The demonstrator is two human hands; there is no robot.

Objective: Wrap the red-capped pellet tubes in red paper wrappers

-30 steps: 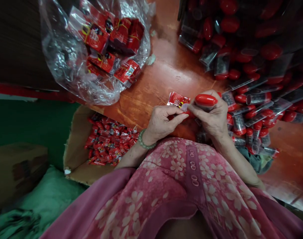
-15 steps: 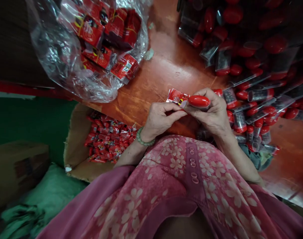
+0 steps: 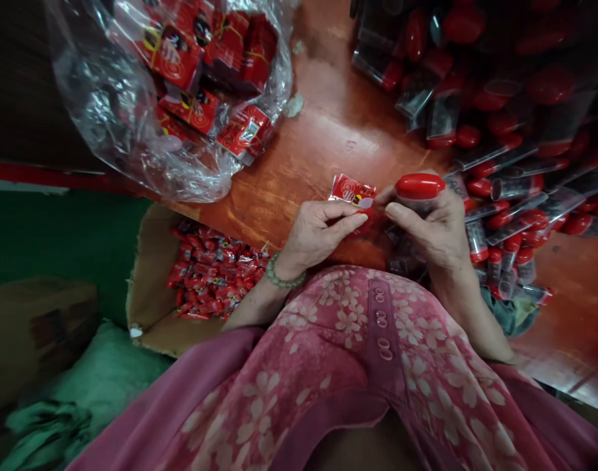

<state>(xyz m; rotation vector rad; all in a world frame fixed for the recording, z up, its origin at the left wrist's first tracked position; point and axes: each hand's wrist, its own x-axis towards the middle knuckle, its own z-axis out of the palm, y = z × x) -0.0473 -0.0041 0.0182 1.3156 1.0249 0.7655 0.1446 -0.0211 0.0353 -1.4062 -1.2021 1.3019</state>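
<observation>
In the head view my left hand, with a green bead bracelet at the wrist, is closed in a pinch. Between its thumb and forefinger is a red printed card, mostly covered by the fingers. Just beyond the fingertips, a few similar red cards lie on the table. My right hand is wrapped around a clear container with a glossy red oval cap, the cap facing up. The container's lower part is hidden by the hand. A gap separates the two hands.
A clear plastic bag holding bundles of red cards lies at the far left of the table. Many red-capped clear containers are heaped on the right. Below left, a cardboard box holds many red packaged pieces.
My right hand has moved right with the red-capped container, away from my left hand. My left hand has stayed almost in place, still pinching.
</observation>
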